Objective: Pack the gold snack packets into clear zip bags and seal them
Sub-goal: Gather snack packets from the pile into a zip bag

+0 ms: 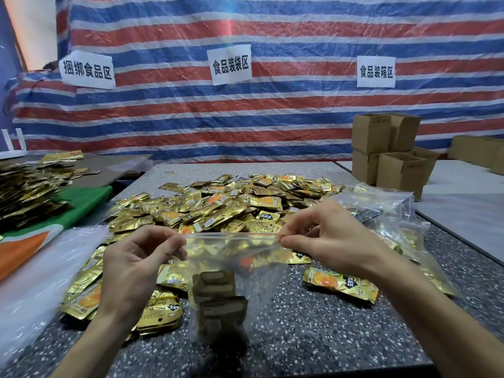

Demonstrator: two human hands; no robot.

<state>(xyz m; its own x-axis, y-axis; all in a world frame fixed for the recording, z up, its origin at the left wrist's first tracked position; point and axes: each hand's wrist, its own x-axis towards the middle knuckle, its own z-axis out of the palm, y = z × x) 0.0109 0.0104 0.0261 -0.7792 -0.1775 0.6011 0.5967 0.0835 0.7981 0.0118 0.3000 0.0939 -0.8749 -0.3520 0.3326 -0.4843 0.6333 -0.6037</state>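
Tarpaulin in red, white and blue stripes covered the wall across the top of the frame, with three white paper signs stuck to it. Cardboard boxes stood stacked at the right. Below them ran the speckled grey surface, and a wide heap of gold packets lay across its middle. Crumpled clear plastic lay at the lower left.

My left hand pinched the left end of the zip bag at its top strip, thumb against curled fingers. My right hand pinched the right end of that strip in the same way. The bag hung stretched between my hands, centre frame, just above the surface. A small stack of packets sat inside it, low down.
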